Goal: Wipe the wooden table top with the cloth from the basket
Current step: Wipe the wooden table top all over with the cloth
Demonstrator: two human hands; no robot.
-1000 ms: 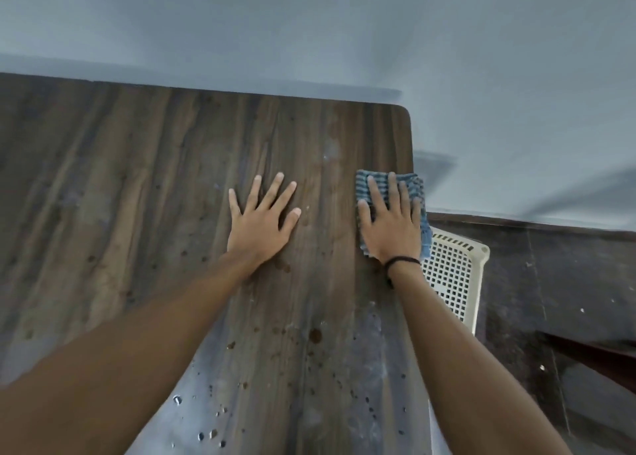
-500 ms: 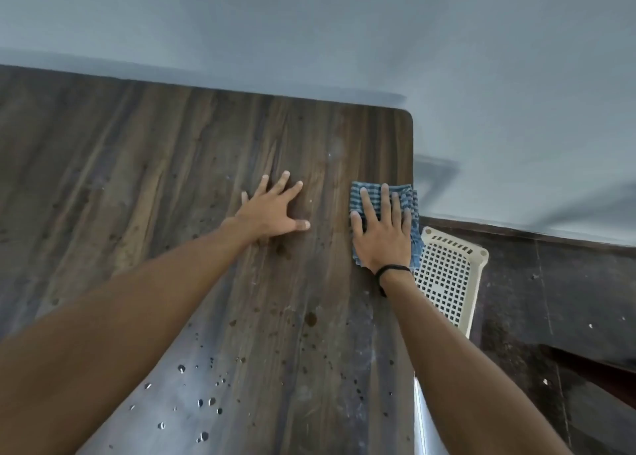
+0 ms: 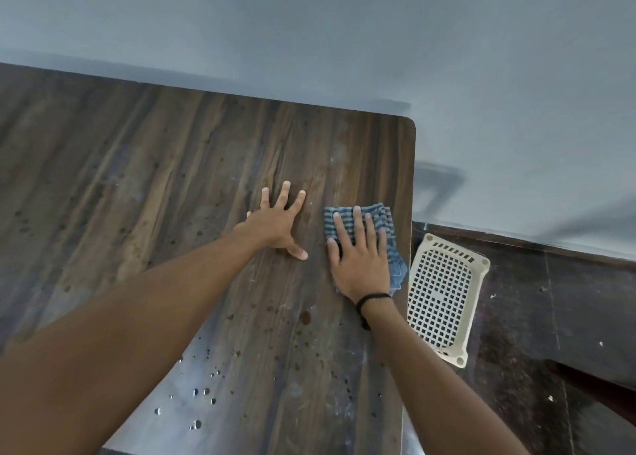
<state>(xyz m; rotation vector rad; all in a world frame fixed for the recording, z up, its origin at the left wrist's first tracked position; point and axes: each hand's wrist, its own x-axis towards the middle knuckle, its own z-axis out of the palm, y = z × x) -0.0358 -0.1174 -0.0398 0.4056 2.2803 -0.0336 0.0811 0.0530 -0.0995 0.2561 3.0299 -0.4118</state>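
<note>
here my right hand presses flat, fingers straight, on the blue cloth; left hand splayed on the spotted wooden table; basket on dark floor.

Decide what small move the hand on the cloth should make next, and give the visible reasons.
Probably draw the right hand, pressed flat on the cloth, toward the person along the table top: dark spots and droplets lie there. The left hand rests flat beside it.
</note>
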